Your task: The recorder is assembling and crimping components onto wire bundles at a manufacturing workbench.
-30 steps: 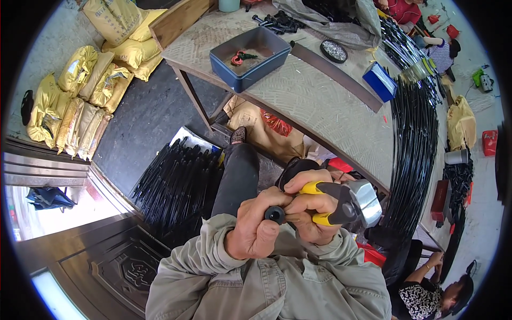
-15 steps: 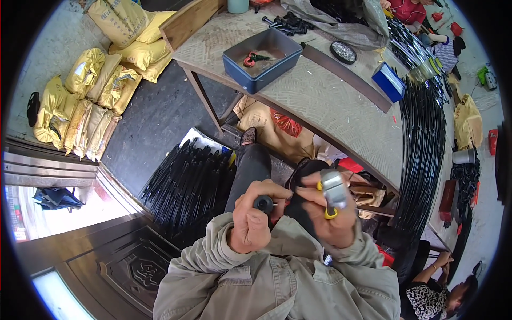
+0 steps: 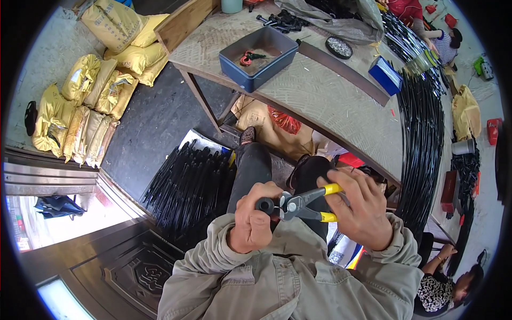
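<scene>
In front of my jacket, my left hand (image 3: 253,217) is closed round a black rod-like piece (image 3: 264,205); its round, hollow end points up between thumb and fingers. The rest of that piece is hidden by the hand. My right hand (image 3: 361,205) holds a pair of end-cutting pliers (image 3: 305,206) with dark handles and yellow grips. Its handles are spread apart, and the metal head lies right beside the black piece's end, by the left fingertips. Whether the jaws bite on anything cannot be made out.
A bundle of black rods (image 3: 186,178) stands by my left leg. On the table (image 3: 320,101) are a blue-grey bin (image 3: 256,80) holding a red-handled tool, a blue box (image 3: 385,76), a dish of small metal parts (image 3: 339,48) and long black rods (image 3: 421,138). Other people sit at the right.
My right hand has turned the pliers from upright to pointing left and brought their head against the black piece's end. The left hand has stayed nearly still.
</scene>
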Demonstrator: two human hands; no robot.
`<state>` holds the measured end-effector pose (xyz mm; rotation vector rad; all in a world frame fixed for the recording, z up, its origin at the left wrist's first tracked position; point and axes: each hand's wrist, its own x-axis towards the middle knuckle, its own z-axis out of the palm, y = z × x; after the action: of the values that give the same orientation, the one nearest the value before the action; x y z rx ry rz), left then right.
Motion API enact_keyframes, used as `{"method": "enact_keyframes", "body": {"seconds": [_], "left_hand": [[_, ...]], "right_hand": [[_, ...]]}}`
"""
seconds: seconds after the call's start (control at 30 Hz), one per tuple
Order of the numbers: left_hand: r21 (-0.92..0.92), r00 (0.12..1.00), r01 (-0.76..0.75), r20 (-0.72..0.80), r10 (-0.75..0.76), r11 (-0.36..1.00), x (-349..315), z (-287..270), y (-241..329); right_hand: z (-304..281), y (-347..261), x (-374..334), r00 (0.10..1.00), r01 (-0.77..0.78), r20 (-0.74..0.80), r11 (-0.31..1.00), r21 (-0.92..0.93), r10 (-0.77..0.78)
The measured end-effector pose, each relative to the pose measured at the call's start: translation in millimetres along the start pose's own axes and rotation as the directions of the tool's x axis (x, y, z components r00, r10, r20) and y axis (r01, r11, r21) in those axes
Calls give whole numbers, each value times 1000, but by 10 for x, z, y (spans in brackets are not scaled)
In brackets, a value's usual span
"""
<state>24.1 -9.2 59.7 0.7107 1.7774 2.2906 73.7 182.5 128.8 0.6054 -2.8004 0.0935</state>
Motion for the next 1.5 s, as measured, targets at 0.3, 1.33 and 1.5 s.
{"method": "enact_keyframes", "body": {"seconds": [0.3, 1.33, 1.5], "left_hand": [[-14, 998, 22, -56, -23, 1000, 14, 31, -28], [-39, 979, 49, 198, -40, 998, 21, -24, -56], [-12, 990, -59, 124, 60, 998, 17, -40, -78]], "right_hand": [[-164, 25, 131, 998, 51, -3, 943, -330, -55], [-429, 448, 194, 601, -478, 681, 493, 726, -420], [-388, 330, 190, 716, -371, 618, 572, 731, -325]]}}
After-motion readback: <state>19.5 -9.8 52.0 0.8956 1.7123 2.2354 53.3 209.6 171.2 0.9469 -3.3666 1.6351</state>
